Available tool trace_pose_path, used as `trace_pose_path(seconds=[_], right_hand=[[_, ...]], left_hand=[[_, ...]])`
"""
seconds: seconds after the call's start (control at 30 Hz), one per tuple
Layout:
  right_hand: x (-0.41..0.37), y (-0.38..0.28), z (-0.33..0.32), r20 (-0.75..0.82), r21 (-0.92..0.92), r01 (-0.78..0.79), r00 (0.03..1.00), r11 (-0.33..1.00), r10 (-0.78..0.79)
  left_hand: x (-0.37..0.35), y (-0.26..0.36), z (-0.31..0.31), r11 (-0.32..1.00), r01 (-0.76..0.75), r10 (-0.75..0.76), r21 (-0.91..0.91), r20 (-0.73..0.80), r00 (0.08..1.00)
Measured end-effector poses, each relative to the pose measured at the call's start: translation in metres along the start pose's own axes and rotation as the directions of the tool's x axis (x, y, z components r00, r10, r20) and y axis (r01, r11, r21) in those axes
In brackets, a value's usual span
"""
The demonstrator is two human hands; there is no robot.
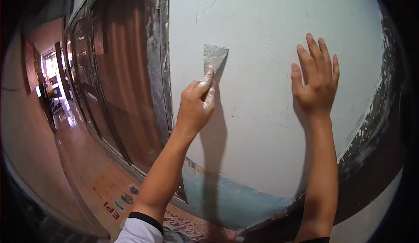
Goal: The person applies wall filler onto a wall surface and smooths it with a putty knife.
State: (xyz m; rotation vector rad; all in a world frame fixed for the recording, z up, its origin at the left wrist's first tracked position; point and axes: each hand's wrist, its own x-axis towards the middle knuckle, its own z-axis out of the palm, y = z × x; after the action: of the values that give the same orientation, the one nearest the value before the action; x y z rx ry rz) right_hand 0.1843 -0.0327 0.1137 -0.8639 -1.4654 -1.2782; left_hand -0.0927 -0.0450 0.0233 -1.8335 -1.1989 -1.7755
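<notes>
My left hand (197,102) is wrapped round the handle of a putty knife (214,56), its thumb pressed along the base of the blade. White putty smears the blade, thumb and fingers. The blade points upward, its wide edge right at the white wall (257,125). Further right, my right hand (317,79) lies against the same wall with its fingers spread and holds nothing. Fine scratches and marks run over the white surface around both hands.
A dark-framed glass door (126,68) stands left of the wall. Below the white part runs a bluish-green band (235,195). A printed orange sheet (109,186) lies on the floor. A passage (65,112) leads back at far left.
</notes>
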Motion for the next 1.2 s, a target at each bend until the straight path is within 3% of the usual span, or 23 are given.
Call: trace_pose_path(seconds=[0.2,0.3,0.4,0.47,0.53,0.57,0.63,0.67,0.77,0.83,0.87,1.0,1.07,1.2], right_hand=[[-0.001,-0.001,0.0,0.026,-0.024,-0.025,0.999,0.999,0.025],[-0.001,0.003,0.004,0.006,-0.021,0.002,1.0,1.0,-0.002],[-0.002,0.003,0.003,0.022,-0.015,-0.011,1.0,1.0,0.011],[-0.002,0.005,0.003,0.017,-0.016,0.002,1.0,1.0,-0.001],[-0.001,0.001,0.004,0.006,-0.009,-0.013,1.0,1.0,0.013],[0.0,-0.003,0.003,0.001,0.0,-0.007,1.0,1.0,0.007],[0.001,-0.007,-0.002,0.026,0.0,-0.048,0.999,0.999,0.048],[-0.001,0.004,0.007,-0.008,-0.018,0.012,1.0,1.0,-0.012],[-0.002,0.002,0.003,0.003,-0.009,-0.006,1.0,1.0,0.006],[-0.003,0.006,0.004,0.003,-0.011,0.006,1.0,1.0,-0.006],[-0.002,0.008,0.005,-0.005,-0.009,0.014,1.0,1.0,-0.014],[-0.002,0.004,0.005,-0.004,0.0,-0.007,1.0,1.0,0.007],[-0.003,0.006,0.008,-0.017,-0.011,-0.01,1.0,1.0,0.01],[-0.002,0.005,0.007,-0.019,-0.014,-0.008,1.0,1.0,0.007]], left_hand=[[0.077,0.014,-0.004,0.984,-0.157,0.164,0.087,-0.068,0.984],[0.091,0.021,-0.007,0.998,-0.058,0.057,-0.037,-0.049,0.997],[0.052,0.018,-0.005,0.997,-0.068,0.069,0.047,-0.005,0.998],[0.005,0.011,-0.001,1.0,-0.001,0.003,-0.023,0.09,0.996],[-0.033,0.014,0.008,0.987,0.051,-0.038,-0.15,0.091,0.995],[-0.04,0.012,0.012,0.994,-0.013,0.02,-0.112,0.06,0.998],[-0.029,0.018,0.015,0.994,0.022,-0.019,-0.109,0.031,0.999],[-0.015,0.019,0.015,0.998,-0.039,0.039,-0.043,-0.01,0.999],[0.037,0.021,0.014,0.992,-0.126,0.126,0.005,-0.068,0.99],[0.05,0.019,0.014,0.996,-0.09,0.088,-0.029,-0.036,0.995],[0.047,0.019,0.012,0.987,-0.158,0.159,0.02,-0.048,0.986],[-0.004,0.023,0.007,0.997,-0.081,0.082,-0.016,0.016,0.997],[-0.03,0.025,0.007,0.998,0.025,-0.02,-0.053,0.1,0.995],[-0.004,0.022,0.014,0.996,-0.078,0.076,0.034,0.032,0.997]])
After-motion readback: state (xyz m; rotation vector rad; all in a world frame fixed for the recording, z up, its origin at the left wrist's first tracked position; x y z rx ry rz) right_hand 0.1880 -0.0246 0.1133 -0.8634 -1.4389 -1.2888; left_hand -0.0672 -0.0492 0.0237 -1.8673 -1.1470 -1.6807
